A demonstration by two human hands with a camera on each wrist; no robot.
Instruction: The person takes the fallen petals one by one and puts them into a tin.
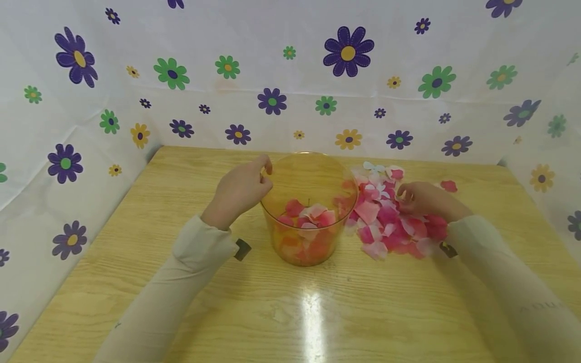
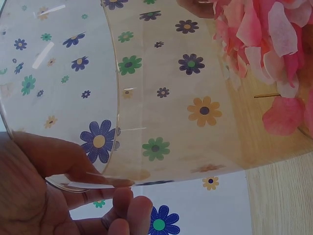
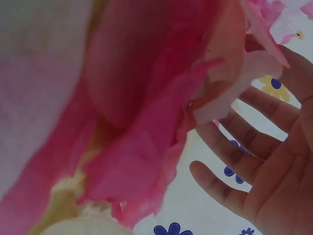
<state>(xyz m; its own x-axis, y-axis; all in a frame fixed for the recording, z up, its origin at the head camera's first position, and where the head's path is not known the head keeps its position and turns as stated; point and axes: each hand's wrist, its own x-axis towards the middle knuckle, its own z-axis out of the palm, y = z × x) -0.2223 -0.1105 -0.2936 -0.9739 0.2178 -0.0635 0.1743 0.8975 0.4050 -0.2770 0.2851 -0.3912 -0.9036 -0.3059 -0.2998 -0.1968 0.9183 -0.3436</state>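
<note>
A clear amber plastic bucket (image 1: 304, 247) stands upright on the table with several pink and white petals (image 1: 313, 216) in it. At the bucket's left rim is my left hand (image 1: 242, 189); in the left wrist view its thumb lies inside the wall (image 2: 205, 147) and its curled fingers (image 2: 139, 213) outside, pinching the rim. My right hand (image 1: 424, 199) is at the right side of a loose heap of pink, red and white petals (image 1: 388, 222). In the right wrist view its fingers (image 3: 234, 156) are spread and fairly straight, their tips against petals, with large petals (image 3: 142, 147) hiding part of them.
The heap lies close against the bucket's right side, with a single red petal (image 1: 448, 186) apart behind the right hand. Beneath everything is a light wooden table (image 1: 218, 312). A white cloth (image 1: 299, 65) printed with flowers hangs behind and along both sides.
</note>
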